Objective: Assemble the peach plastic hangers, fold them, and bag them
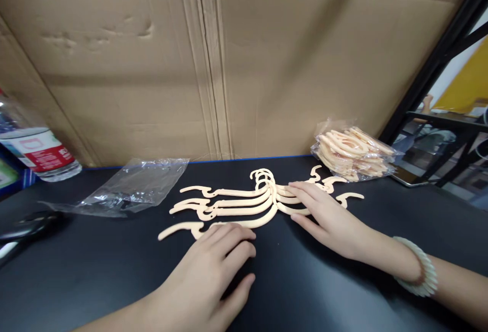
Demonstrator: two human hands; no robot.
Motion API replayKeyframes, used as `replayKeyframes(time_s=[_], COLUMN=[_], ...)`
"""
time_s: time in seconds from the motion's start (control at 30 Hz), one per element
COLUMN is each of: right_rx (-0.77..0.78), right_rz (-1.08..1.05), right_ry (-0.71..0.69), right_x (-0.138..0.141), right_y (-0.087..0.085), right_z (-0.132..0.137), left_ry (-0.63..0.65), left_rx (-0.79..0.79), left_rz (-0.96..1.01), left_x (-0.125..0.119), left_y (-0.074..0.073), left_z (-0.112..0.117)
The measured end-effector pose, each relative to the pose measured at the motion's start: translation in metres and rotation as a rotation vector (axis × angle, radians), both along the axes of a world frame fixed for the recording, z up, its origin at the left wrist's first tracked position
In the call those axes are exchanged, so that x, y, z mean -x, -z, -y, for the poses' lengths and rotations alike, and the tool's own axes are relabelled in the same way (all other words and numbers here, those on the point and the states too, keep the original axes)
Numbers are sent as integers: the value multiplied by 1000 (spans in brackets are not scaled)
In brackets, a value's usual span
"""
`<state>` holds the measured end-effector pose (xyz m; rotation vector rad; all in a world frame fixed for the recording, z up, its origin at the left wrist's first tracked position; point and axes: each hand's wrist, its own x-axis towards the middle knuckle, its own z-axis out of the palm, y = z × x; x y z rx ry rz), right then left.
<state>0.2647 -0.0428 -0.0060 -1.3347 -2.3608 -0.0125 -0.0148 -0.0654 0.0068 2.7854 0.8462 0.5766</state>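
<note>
Several cream plastic clothes hangers lie overlapped in a stack on the dark table, their hooks bunched together at the far side. The ends of their arms fan out to the left and right. My left hand rests at the nearest hanger, its loosely bent fingers over part of the left arm and its thumb held apart. Across the right arms of the stack, my right hand lies with fingers stretched out, hiding parts of them. Neither hand is closed around a hanger.
A clear plastic bag with more cream hangers sits at the back right. To the left lie a flattened clear bag, a water bottle and a dark, shiny object. Upright cardboard borders the table's back edge.
</note>
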Motion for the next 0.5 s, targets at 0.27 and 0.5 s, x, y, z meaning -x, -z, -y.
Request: replayKeyframes(time_s=[0.27,0.5], right_rx=[95,96], right_rz=[174,197], right_ry=[-22,-12], right_x=[1,7], right_y=[3,5], right_z=[-10,-37], left_ry=[-141,-154], left_rx=[10,-15], left_rz=[-4,-22], left_x=[0,3], left_y=[10,14], left_z=[-6,-9])
